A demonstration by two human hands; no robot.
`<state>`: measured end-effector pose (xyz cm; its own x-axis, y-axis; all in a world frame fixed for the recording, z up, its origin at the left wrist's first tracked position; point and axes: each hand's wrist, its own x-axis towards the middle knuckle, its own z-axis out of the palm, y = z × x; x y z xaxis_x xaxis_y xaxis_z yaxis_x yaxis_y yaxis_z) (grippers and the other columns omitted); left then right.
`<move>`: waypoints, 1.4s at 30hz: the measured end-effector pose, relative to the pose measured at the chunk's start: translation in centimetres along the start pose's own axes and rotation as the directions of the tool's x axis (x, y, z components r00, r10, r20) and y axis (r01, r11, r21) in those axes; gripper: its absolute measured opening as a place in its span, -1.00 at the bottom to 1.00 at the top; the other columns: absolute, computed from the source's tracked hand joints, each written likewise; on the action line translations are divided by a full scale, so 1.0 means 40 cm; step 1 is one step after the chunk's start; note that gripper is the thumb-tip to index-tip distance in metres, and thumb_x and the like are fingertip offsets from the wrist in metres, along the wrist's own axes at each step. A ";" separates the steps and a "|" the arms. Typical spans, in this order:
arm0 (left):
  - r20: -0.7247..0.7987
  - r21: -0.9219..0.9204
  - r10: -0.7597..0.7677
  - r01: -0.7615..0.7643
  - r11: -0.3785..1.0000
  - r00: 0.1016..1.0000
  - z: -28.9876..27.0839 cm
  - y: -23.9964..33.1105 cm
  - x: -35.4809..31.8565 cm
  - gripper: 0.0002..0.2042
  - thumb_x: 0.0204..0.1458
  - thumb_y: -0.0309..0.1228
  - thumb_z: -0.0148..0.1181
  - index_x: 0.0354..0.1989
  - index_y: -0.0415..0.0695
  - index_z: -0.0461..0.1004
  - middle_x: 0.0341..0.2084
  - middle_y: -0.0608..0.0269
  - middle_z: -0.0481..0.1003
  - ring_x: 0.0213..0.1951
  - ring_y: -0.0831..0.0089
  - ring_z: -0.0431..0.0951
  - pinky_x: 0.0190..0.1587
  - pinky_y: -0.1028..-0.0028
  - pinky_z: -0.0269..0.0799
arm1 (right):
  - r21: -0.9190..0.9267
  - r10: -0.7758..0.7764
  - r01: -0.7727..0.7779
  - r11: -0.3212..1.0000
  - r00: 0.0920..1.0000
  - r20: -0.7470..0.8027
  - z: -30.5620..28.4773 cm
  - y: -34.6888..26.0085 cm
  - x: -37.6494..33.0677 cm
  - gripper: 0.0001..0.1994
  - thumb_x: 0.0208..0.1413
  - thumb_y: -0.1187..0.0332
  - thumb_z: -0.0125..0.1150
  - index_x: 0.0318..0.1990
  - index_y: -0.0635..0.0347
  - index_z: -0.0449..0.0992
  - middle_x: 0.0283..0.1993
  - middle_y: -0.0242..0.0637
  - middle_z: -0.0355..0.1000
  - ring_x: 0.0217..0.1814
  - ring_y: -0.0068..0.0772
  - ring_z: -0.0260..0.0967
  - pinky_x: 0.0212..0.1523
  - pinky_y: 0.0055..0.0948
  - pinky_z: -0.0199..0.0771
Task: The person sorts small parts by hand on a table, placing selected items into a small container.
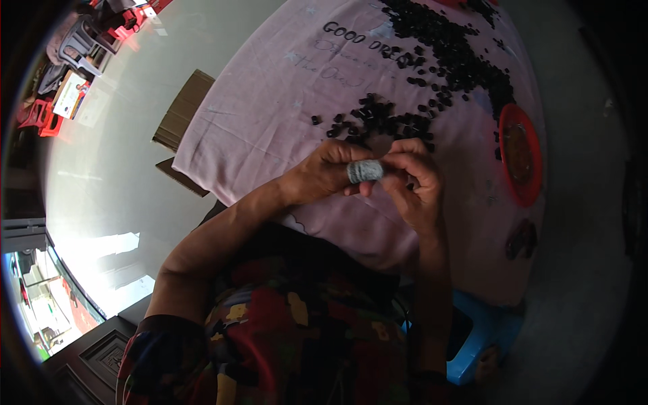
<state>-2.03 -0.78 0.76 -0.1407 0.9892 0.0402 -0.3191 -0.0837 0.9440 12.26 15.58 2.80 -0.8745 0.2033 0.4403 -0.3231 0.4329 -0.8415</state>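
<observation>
Head view: left hand (329, 173) and right hand (415, 181) raised together over the near part of the worktop (364, 226), fingertips meeting or nearly so. Between them, at the left fingertips, a short grey textured wrap (365, 171), roughly cylindrical, lying about level; whether it is worn round a finger or pinched, cannot tell. Left grip: fingers curled in close around its near end, exact hold unclear. Right grip: thumb and fingers bent toward the wrap's other end, which is blurred; cannot tell whether anything is grasped there. Worktop covered by a pink cloth (253, 121) with dark lettering, edges draping over the side. Just beyond the hands, a loose cluster of small black pieces (381, 118); a denser dark band (466, 64) of similar pieces runs from the far edge down toward a red dish (536, 165), brown inside, on the right. Nearer than the dish, a dark reddish object (520, 239), kind unclear. Below right, a blue stool (496, 327), partly hidden by cloth and arm. Left of the worktop, brown cardboard (184, 109) above pale floor (135, 169); upper left, a grey chair (79, 48) and red stools (44, 119). Multicoloured patterned garment (266, 324) along the lower edge.
</observation>
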 end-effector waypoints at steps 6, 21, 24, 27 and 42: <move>0.167 -0.378 -0.087 0.146 0.914 0.982 -0.012 0.039 -0.023 -0.61 0.17 -0.59 0.02 0.19 -0.28 0.39 -0.21 0.14 0.55 -0.28 0.59 0.50 -0.24 0.61 0.40 | 0.155 0.112 -0.115 0.981 0.993 0.031 -0.005 0.002 -0.004 -0.83 0.06 0.64 0.20 -0.19 0.28 0.58 0.03 -0.23 0.33 0.06 -0.55 0.30 0.05 -0.58 0.31; 0.142 -0.336 -0.060 0.105 0.936 0.988 -0.011 0.031 -0.018 -0.64 0.23 -0.38 0.15 0.14 -0.31 0.42 -0.28 0.03 0.61 -0.36 0.50 0.62 -0.36 0.62 0.50 | 0.272 0.018 -0.006 0.962 0.999 -0.042 0.027 -0.003 -0.004 -0.84 0.07 0.62 0.29 -0.17 0.29 0.58 0.02 -0.22 0.35 0.11 -0.47 0.32 0.14 -0.46 0.35; 0.124 -0.425 -0.009 0.061 0.903 0.992 -0.001 0.016 -0.019 -0.66 0.26 -0.36 0.11 0.12 -0.29 0.44 -0.28 0.04 0.61 -0.38 0.54 0.58 -0.38 0.63 0.47 | 0.360 0.064 -0.024 0.933 0.993 -0.100 0.043 -0.005 -0.009 -0.84 0.08 0.61 0.29 -0.17 0.30 0.57 0.02 -0.24 0.35 0.11 -0.50 0.32 0.14 -0.47 0.34; 0.122 -0.546 -0.039 0.100 0.832 0.992 0.003 0.014 -0.016 -0.62 0.21 -0.34 0.18 0.13 -0.29 0.43 -0.33 0.01 0.59 -0.44 0.53 0.56 -0.39 0.63 0.47 | 0.452 0.170 -0.090 0.888 0.976 -0.140 0.052 -0.013 -0.009 -0.85 0.10 0.59 0.28 -0.17 0.30 0.56 0.02 -0.28 0.35 0.11 -0.52 0.32 0.15 -0.47 0.33; 0.099 -0.531 0.016 0.039 0.846 0.995 0.001 0.006 -0.021 -0.74 0.27 -0.37 0.09 0.03 -0.23 0.51 -0.34 0.10 0.60 -0.40 0.57 0.55 -0.39 0.64 0.45 | 0.384 0.104 -0.056 0.922 0.989 -0.106 0.057 -0.018 -0.012 -0.85 0.15 0.59 0.20 -0.13 0.31 0.54 0.09 -0.21 0.36 0.13 -0.44 0.32 0.16 -0.43 0.31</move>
<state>-1.93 -1.64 0.97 -0.0522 0.9948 0.0876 -0.7734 -0.0958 0.6266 12.07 13.17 2.46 -0.8602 0.3393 0.3807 -0.3875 0.0504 -0.9205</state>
